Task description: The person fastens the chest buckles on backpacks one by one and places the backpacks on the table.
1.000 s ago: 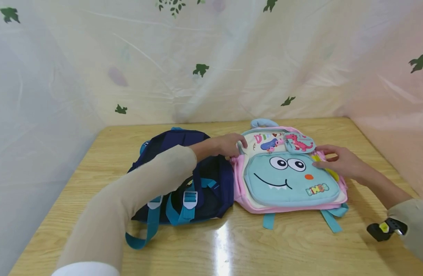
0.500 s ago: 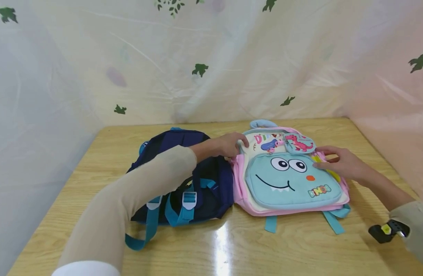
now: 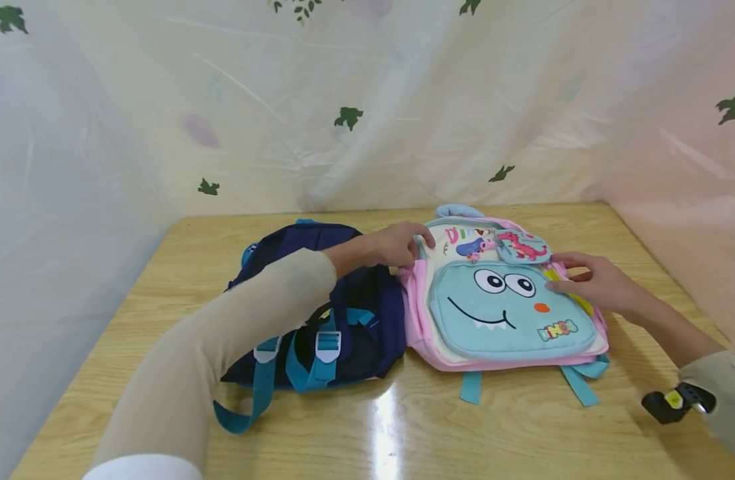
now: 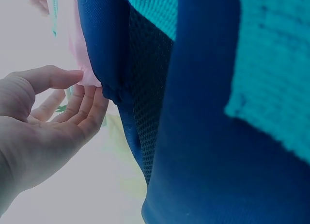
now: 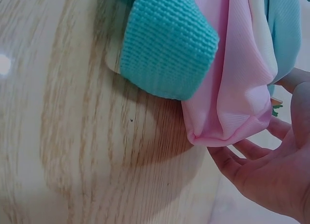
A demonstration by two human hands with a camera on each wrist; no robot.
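Note:
A pastel backpack (image 3: 463, 300) with pink sides lies face up on the table. Its light-blue front pocket shows a cartoon dinosaur face, and a small pouch (image 3: 525, 247) with a red dragon sits above it. At its upper left side, my left hand (image 3: 397, 245) pinches the edge; the left wrist view shows thumb and fingers on the pink fabric (image 4: 86, 64). My right hand (image 3: 601, 283) holds the opposite side, thumb at the pocket's edge; in the right wrist view, fingers curl round the pink side panel (image 5: 242, 96).
Close on the left lies a navy backpack (image 3: 376, 303), straps up, partly under my left forearm. Its teal strap (image 3: 253, 400) trails over the wooden table (image 3: 319, 440). More teal straps (image 3: 472, 388) stick out below the pastel backpack. A patterned curtain (image 3: 271, 133) hangs behind.
The pastel backpack has shifted very slightly to the right, with both hands staying on its sides. The navy backpack looks nearly the same.

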